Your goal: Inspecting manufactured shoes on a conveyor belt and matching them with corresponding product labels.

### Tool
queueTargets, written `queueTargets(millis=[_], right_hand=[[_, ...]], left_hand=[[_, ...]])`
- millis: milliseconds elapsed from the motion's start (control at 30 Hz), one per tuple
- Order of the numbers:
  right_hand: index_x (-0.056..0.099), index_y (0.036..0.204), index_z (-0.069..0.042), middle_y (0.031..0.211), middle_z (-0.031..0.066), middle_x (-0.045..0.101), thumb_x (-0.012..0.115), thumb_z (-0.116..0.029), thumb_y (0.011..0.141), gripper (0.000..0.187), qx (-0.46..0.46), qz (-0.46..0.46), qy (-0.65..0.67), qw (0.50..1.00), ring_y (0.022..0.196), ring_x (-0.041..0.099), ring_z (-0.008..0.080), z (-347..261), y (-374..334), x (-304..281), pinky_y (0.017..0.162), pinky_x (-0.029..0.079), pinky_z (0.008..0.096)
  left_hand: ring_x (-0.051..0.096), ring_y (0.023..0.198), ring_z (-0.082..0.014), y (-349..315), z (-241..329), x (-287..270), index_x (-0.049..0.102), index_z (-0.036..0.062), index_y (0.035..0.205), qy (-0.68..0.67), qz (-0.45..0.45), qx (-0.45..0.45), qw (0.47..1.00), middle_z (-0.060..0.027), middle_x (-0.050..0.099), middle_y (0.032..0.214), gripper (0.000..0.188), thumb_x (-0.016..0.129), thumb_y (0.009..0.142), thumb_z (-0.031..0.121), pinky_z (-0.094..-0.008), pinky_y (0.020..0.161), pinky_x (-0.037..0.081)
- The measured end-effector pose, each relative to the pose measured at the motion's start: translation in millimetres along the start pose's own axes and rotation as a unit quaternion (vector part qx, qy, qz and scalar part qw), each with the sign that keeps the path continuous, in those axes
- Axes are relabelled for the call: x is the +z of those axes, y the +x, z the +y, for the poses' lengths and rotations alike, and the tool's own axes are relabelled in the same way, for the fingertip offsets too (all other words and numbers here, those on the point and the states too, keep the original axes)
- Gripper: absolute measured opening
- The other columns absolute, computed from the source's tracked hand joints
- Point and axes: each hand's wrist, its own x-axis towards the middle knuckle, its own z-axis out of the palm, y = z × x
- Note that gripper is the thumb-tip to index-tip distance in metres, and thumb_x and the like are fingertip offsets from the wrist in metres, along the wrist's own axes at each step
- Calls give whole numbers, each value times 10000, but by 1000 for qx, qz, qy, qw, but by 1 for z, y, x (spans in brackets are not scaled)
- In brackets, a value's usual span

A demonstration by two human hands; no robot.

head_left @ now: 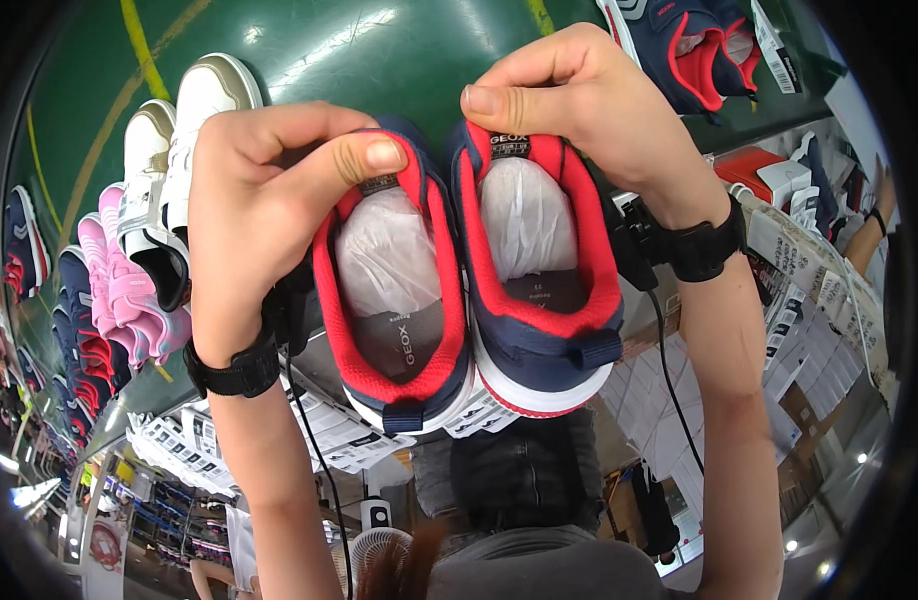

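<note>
Two navy shoes with red linings and white soles are held up side by side, heels toward me. My left hand (264,190) pinches the tongue of the left shoe (387,345), thumb on the red lining. By its tongue, the right shoe (549,330) is pinched in my right hand (589,110), thumb and forefinger closed on it. White crumpled paper (524,215) fills the toe of each shoe. Small labels show inside both tongues. A black band with a cable is strapped round each of my wrists.
White shoes (204,120), pink shoes (129,280) and several navy ones line the green table (309,60) on the left. Another navy and red pair (694,50) with a tag lies at far right. Sheets of white labels (194,445) hang along the near edge. Another person's hand (884,195) shows at right.
</note>
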Motion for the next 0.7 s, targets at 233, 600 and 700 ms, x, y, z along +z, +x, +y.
queueTargets(millis=[233,600,700], right_hand=[[712,833,-50,877,87,673,747,-148,702,167,-172,93,-200,960,766,629,269,12,-60,41,639,509,286],[568,1287,-81,1248,290,541,590,53,592,708,-45,60,-306,949,1146,567,378,-17,-121,45,927,486,363],[629,1204,-47,1111,249,627,576,59,587,628,-74,41,-285,955,1168,559,340,-48,-121,41,930,477,333]], left_hand=[[680,825,-281,-57,-8,9,735,52,879,256,26,122,959,-130,705,961,197,761,686,83,-309,717,537],[698,799,-291,-89,24,31,612,29,1202,272,-5,2,962,-239,672,984,656,725,564,-68,-292,737,513],[667,884,-176,-96,59,17,604,13,1220,258,-19,-102,960,-198,690,992,676,694,557,-86,-272,822,490]])
